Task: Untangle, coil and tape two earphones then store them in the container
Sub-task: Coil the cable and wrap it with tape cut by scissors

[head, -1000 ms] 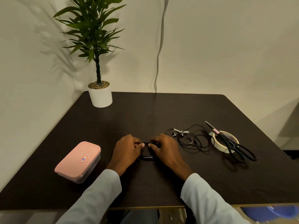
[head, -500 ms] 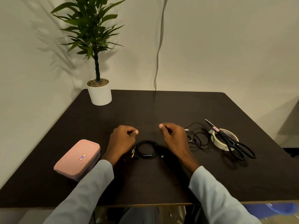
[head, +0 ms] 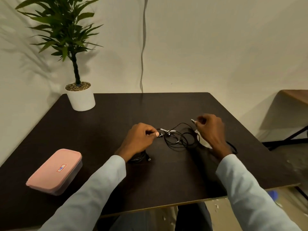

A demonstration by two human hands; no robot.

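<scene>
Hands left first coil, moved to second earphone.
Left hand [head: 139,139] and right hand [head: 210,129] each pinched the tangled earphone [head: 180,139]; coiled earphone [head: 139,158] lay released, untaped.

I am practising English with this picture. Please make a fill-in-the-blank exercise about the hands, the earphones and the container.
1. The container has a lid of ____ colour.
2. The left hand pinches one end of the loose ____.
3. The coiled earphone lies partly under the ____ wrist.
4. The plant stands in a ____ pot.

Missing words: pink; earphone; left; white
</scene>
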